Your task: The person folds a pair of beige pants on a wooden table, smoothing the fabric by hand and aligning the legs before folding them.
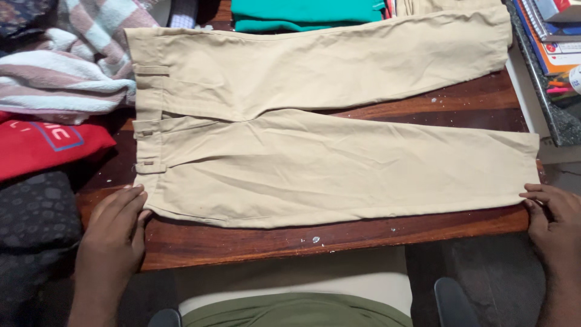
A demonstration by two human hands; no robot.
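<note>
head view: beige trousers (pixel 315 145) flat on desk (pixel 339 233)
left hand (pixel 115 227): open, at waistband corner
right hand (pixel 554 218): open, at hem
step: likely pre-fold, needs both corners pinched

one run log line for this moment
left hand: at trousers waist corner | right hand: at hem | trousers: flat on wooden table

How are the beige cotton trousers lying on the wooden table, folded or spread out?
Spread out: the beige cotton trousers lie flat on the wooden table, both legs apart and at full length.
</note>
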